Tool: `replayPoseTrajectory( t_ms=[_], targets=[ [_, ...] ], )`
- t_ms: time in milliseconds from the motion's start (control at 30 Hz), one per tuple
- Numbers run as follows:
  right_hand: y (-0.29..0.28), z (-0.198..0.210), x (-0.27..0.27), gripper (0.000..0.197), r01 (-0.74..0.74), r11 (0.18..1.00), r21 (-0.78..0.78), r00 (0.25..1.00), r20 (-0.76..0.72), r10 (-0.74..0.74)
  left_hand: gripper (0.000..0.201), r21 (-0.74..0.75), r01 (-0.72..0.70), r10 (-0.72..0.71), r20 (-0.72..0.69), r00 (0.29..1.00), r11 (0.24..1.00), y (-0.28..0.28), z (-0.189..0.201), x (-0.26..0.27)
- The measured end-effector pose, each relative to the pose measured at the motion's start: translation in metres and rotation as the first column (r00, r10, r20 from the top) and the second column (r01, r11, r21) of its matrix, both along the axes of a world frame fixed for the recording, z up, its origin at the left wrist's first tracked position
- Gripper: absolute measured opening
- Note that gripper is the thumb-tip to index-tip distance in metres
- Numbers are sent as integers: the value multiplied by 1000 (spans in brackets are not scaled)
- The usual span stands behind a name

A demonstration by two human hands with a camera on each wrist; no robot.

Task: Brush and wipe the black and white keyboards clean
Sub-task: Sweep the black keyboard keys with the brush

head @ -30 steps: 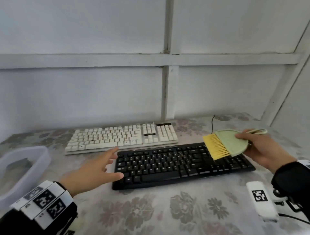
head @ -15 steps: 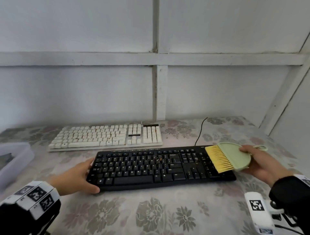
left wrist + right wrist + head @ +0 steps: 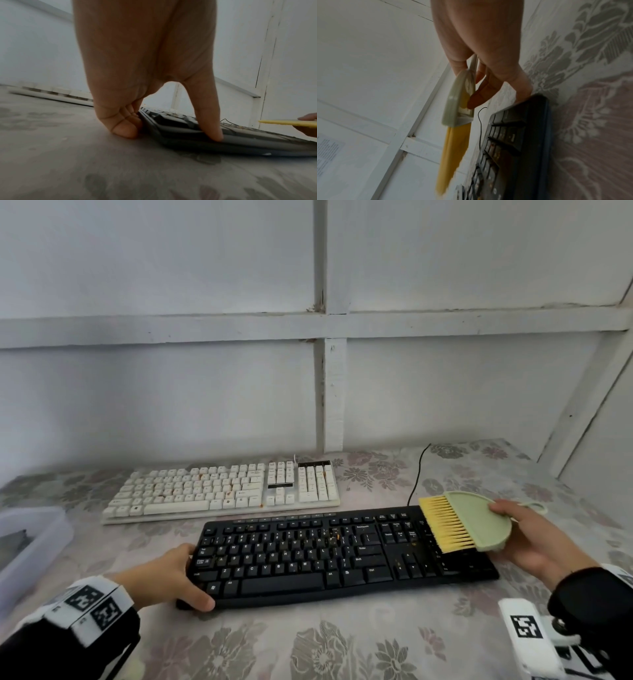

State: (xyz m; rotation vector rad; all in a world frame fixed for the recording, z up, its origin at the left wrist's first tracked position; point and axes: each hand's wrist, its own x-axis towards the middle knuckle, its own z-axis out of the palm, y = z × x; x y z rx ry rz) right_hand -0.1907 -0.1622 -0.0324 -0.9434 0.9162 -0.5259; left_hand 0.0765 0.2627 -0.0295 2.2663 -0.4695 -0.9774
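The left hand (image 3: 178, 578) had closed on the black keyboard (image 3: 342, 553) at its near-left corner, steadying it. The right hand (image 3: 534, 539) gripped the brush (image 3: 469, 520), lowered over its far-right keys; brushing looked imminent. Beyond both hands lay the white keyboard (image 3: 222, 491), untouched.

The black keyboard (image 3: 342, 556) is set on the table (image 3: 342, 645), its left end against the left hand's fingers (image 3: 191, 553). Its right end is found below the brush (image 3: 466, 522) pinched in the right hand's fingers (image 3: 503, 508). The white keyboard (image 3: 222, 491) is placed behind, beyond the left fingers.
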Motion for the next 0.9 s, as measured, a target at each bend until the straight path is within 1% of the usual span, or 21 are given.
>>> replayPoseTrajectory(
  t_ms=[67,200,300,533,633,767,900],
  targets=[
    [1,1,-1,8,-4,1000,6,1000,13,4,106,-18,-8,8,-12,1000,1000,1,-4,2],
    [4,5,-3,14,-3,1000,17,999,34,2,99,-73,-39,36,-42,998,997,5,-9,1],
    [5,8,-6,15,9,1000,30,998,64,-11,106,-131,-53,49,-39,998,990,7,-14,0],
    [8,10,-10,17,32,999,23,992,123,-34,110,-212,-47,52,18,998,976,11,-17,-3],
    [11,12,-13,18,31,999,16,989,142,-33,112,-233,-15,22,27,999,972,15,-18,-3],
    [14,13,-18,20,17,1000,4,985,170,-17,119,-328,-41,32,-34,999,944,15,-17,-5],
    [13,12,-20,19,6,1000,-8,983,183,-4,113,-390,-74,38,-98,994,918,15,-16,-6]
  ],
)
